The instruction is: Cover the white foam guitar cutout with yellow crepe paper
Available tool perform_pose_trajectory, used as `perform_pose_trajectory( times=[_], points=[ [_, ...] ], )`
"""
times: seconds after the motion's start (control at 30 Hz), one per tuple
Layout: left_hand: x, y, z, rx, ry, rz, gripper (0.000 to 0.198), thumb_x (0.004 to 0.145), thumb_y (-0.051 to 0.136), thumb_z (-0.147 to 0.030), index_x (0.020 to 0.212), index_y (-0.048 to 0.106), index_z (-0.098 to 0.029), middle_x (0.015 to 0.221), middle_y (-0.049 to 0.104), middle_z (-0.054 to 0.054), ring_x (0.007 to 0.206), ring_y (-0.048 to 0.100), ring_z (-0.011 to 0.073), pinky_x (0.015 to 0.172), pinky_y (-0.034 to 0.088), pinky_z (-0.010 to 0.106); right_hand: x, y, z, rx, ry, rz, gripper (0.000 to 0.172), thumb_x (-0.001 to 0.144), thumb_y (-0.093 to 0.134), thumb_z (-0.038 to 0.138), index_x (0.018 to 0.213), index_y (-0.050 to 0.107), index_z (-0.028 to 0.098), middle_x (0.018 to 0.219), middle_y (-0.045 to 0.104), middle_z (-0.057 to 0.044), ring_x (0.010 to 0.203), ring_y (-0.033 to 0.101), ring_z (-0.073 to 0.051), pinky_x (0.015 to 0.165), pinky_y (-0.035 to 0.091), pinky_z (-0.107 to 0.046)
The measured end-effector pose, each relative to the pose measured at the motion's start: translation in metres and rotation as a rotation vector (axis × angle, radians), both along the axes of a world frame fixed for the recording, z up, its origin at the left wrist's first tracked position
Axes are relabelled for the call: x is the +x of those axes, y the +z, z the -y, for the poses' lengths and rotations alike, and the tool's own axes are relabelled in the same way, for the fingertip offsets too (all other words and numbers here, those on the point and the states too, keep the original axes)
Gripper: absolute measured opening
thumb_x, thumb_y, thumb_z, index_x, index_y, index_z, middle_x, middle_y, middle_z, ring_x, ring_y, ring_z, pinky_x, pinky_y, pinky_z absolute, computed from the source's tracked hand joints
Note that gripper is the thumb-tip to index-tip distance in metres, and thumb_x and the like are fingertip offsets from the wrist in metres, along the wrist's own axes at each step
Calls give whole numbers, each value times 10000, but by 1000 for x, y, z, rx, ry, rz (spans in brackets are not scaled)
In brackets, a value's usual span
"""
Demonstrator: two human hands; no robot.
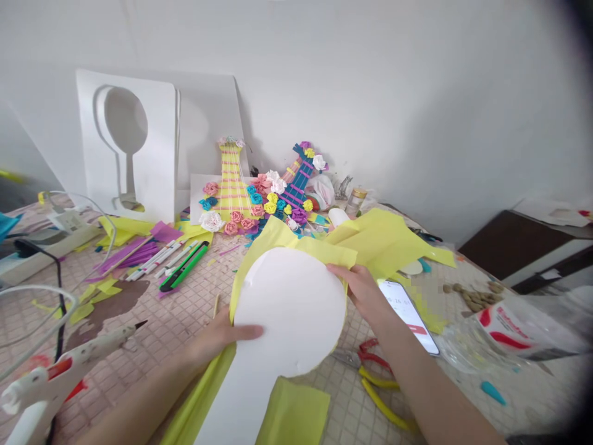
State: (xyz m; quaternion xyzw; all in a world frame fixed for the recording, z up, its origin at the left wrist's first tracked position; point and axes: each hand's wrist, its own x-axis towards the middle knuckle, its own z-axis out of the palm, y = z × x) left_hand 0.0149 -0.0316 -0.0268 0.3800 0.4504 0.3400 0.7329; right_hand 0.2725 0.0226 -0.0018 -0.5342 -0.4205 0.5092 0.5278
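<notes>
A white foam board cutout (291, 303), round at the top with a straight handle running toward me, lies over yellow crepe paper (296, 408). My left hand (229, 334) grips its left edge, thumb flat on the white face and fingers hidden underneath. On the upper right rim, my right hand (354, 287) pinches the board's edge together with the paper. Yellow paper sticks out past the top and left edges, and more of it spreads behind the right hand. Below the round part rest pliers with red and yellow handles (382, 383).
A hot glue gun (60, 371) with cables is at left. Near it lie a green cutter knife (184, 267) and several markers (152, 259). Flower-decorated paper models (234, 185) and a cut-out white board (157, 142) stand behind. A phone (407, 315) and plastic bottle (514, 327) are right.
</notes>
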Motion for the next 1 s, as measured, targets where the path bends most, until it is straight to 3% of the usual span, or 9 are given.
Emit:
perform_pose_trajectory(
  times=[0.17, 0.33, 0.47, 0.6, 0.7, 0.77, 0.8, 0.9, 1.0],
  points=[
    [-1, 3, 3, 4, -31, 73, 747, 548, 785, -241, 1217, 469, -135, 954, 700, 144, 746, 675, 293, 683, 546, 403, 5, 20, 12, 75, 47, 18, 320, 596, 737, 311, 879, 687, 172, 913, 711, -52, 890, 635, -233, 802, 482, -343],
    [-3, 3, 3, -23, 24, 108, 734, 551, 781, -238, 1216, 498, -110, 963, 694, 172, 800, 667, 322, 704, 541, 426, -2, 26, 29, 150, 149, 155, 299, 651, 701, 380, 873, 688, 180, 800, 703, -25, 753, 637, -214, 659, 498, -316],
    [-2, 5, 5, -35, 78, 144, 730, 532, 787, -213, 1204, 518, -119, 979, 690, 174, 826, 664, 334, 704, 547, 420, -11, 24, 35, 247, 241, 219, 441, 713, 647, 397, 1117, 605, 224, 1037, 663, -40, 911, 612, -222, 731, 502, -324],
    [-2, 9, 5, -76, 153, 105, 659, 580, 759, -221, 1182, 523, -92, 928, 702, 174, 810, 667, 339, 690, 555, 435, 4, 20, 41, 281, 90, 405, 507, 752, 591, 435, 1214, 532, 234, 1141, 620, -59, 968, 591, -218, 815, 481, -349],
    [-3, 12, 1, -70, 227, 73, 602, 622, 729, -192, 1177, 519, -89, 883, 712, 160, 771, 677, 321, 681, 562, 420, 30, 6, 61, 180, -4, 770, 384, 771, 535, 474, 1044, 640, 225, 994, 674, -78, 883, 618, -240, 783, 489, -390],
    [-4, 13, -1, -71, 253, 57, 562, 645, 711, -181, 1168, 525, -89, 858, 716, 153, 720, 684, 305, 665, 566, 403, 47, -11, 81, 98, 90, 1012, 390, 753, 540, 477, 1011, 657, 208, 989, 672, -100, 878, 619, -266, 793, 488, -427],
    [-4, 13, -2, -75, 264, 52, 543, 658, 700, -180, 1164, 526, -86, 846, 718, 151, 696, 686, 300, 657, 568, 397, 55, -21, 92, 87, 154, 1091, 390, 749, 548, 461, 1027, 652, 208, 1084, 642, -106, 979, 592, -277, 862, 462, -434],
    [-3, 13, -4, -79, 293, 49, 511, 683, 677, -177, 1161, 527, -77, 822, 719, 147, 649, 685, 294, 629, 571, 397, 70, -48, 118, 111, 285, 1225, 393, 769, 526, 394, 1099, 623, 204, 1211, 569, -115, 1116, 521, -267, 952, 413, -414],
    [-4, 11, -5, -80, 304, 70, 489, 688, 664, -166, 1152, 538, -77, 813, 720, 145, 638, 684, 291, 616, 571, 395, 80, -61, 130, 138, 300, 1273, 403, 790, 477, 326, 1160, 585, 208, 1269, 518, -114, 1161, 490, -247, 979, 391, -393]
  ],
)
